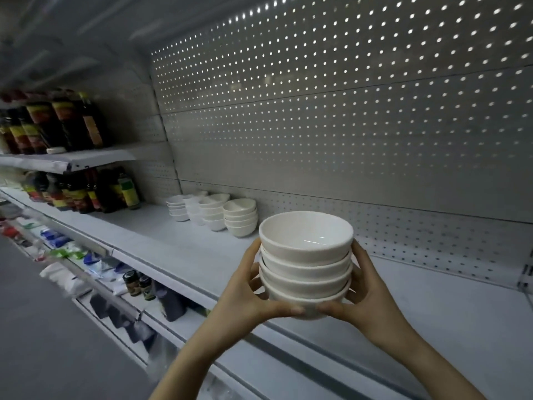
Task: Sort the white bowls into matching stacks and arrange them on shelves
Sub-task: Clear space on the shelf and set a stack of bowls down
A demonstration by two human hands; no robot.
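Four white bowls, nested into one stack (306, 262), and we have them cradled between both hands. Our left hand (248, 293) wraps the near-left side, fingers curled round the lower bowls, thumb pressed under the bottom one. Our right hand (366, 290) mirrors it on the other flank, thumb meeting the left thumb at the base. Both are closed on the stack, firm, nothing loose.

The stack rides in the air, above the front part of the white shelf (432, 307), not yet touching it as far as we can judge.

Now out past our left hand, further along that same shelf and back against the perforated panel (346, 125): a row of white bowl stacks (213, 210) already standing side by side, each looking like a matched set. So a good part of the sorting looks done. What is left, by our reckoning, is to set this stack down, probably just beside the nearest one. To the right of our hands the shelf is bare, so there is room.

Far left, dark sauce bottles (72, 122) — none of our business.
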